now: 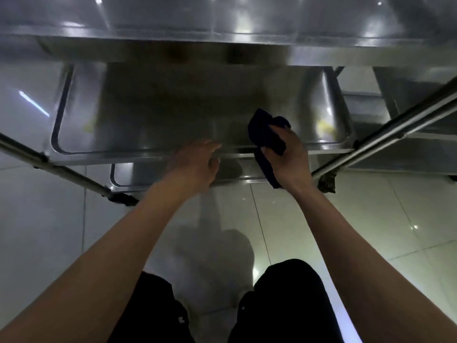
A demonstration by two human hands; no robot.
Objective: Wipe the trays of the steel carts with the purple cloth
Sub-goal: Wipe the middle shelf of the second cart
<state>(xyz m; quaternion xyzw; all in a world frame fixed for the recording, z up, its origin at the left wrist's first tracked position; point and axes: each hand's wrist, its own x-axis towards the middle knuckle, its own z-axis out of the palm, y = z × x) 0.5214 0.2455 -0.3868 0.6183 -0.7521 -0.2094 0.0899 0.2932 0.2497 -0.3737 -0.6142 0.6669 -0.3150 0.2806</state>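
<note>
A steel cart stands in front of me with its top tray [222, 16] nearest the camera, a middle tray [153, 115] below it and a lower tray [128, 180] near the floor. My right hand [288, 157] grips the dark purple cloth [265, 137] in a bunch over the middle tray's front rim, right of centre. One end of the cloth hangs down below the hand. My left hand [195, 162] hovers with loosely spread fingers at the same rim, just left of the cloth, holding nothing.
Two steel cart legs slant outward, the left leg [57, 167] and the right leg [385, 129]. A second steel cart [405, 100] stands at the right. Glossy pale floor tiles [346, 219] lie below, and my dark-trousered knees [284, 305] show at the bottom.
</note>
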